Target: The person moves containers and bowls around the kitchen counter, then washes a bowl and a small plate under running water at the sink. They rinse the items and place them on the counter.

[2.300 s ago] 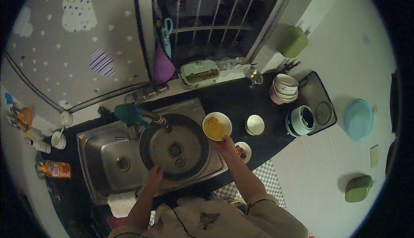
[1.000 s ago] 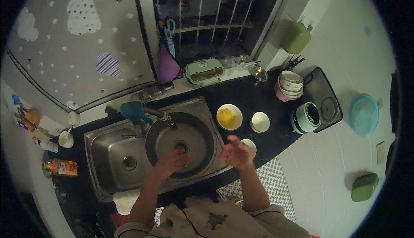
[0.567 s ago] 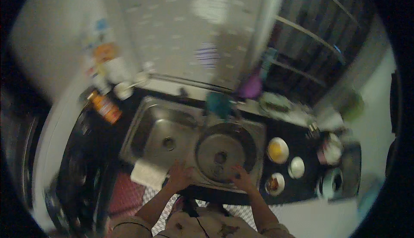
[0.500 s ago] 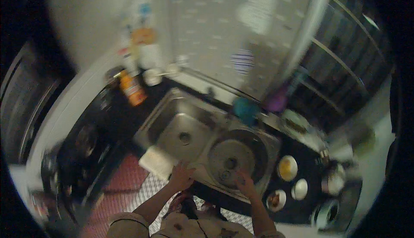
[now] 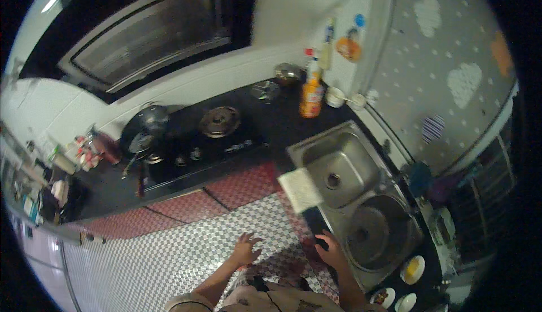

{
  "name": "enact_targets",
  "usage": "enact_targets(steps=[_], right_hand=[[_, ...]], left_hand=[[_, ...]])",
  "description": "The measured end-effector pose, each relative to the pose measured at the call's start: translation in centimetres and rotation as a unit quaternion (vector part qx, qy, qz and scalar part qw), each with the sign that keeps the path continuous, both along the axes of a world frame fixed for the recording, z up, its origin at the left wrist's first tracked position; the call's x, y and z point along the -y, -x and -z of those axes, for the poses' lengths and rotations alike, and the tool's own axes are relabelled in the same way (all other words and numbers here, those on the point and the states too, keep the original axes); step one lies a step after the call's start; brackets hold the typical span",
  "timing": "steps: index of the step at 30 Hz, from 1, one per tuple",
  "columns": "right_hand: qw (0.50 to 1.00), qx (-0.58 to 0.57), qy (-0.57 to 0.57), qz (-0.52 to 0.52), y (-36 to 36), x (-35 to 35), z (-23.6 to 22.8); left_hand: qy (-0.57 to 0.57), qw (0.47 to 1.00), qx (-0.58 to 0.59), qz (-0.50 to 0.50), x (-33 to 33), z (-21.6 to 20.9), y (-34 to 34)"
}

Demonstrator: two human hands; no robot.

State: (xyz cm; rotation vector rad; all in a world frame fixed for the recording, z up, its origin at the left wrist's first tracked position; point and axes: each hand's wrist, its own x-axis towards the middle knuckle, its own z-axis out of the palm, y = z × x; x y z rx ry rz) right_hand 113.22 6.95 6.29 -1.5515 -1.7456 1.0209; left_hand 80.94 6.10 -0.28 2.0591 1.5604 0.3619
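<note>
Left hand point(image 5: 247, 250) empty, fingers spread above the floor point(image 5: 169, 255), lower centre; right hand point(image 5: 331, 250) empty, fingers parted, just beside the sink point(image 5: 341, 159), right of centre. Cloth point(image 5: 301, 190) draped over the sink's rim, presumably to dry; bowls point(image 5: 407, 279) grouped lower right, likely clear of splashes.

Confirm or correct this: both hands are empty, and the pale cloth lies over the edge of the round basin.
Wrong basin: the head view shows the pale cloth lying over the edge of the rectangular basin, not the round basin. Left hand and right hand are empty.
</note>
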Motion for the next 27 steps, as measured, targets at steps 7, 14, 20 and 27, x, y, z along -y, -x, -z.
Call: enact_targets(steps=[7,14,20,27], right_hand=[[0.97,-0.089,0.147,-0.17,16.8,-1.6,-0.2],[0.844,-0.213,0.164,-0.465,43.2,-1.0,-6.6],[0.729,-0.259,0.179,-0.608,63.0,2.9,-10.4],[0.671,-0.247,0.207,-0.668,81.0,6.5,-9.2]], left_hand=[[0.04,0.983,0.16,-0.083,4.1,-2.7,12.8],[-0.006,0.936,0.17,-0.308,12.2,-5.1,31.6],[-0.069,0.848,0.162,-0.5,20.0,-8.6,43.5],[-0.099,0.756,0.175,-0.623,27.0,-8.1,54.2]])
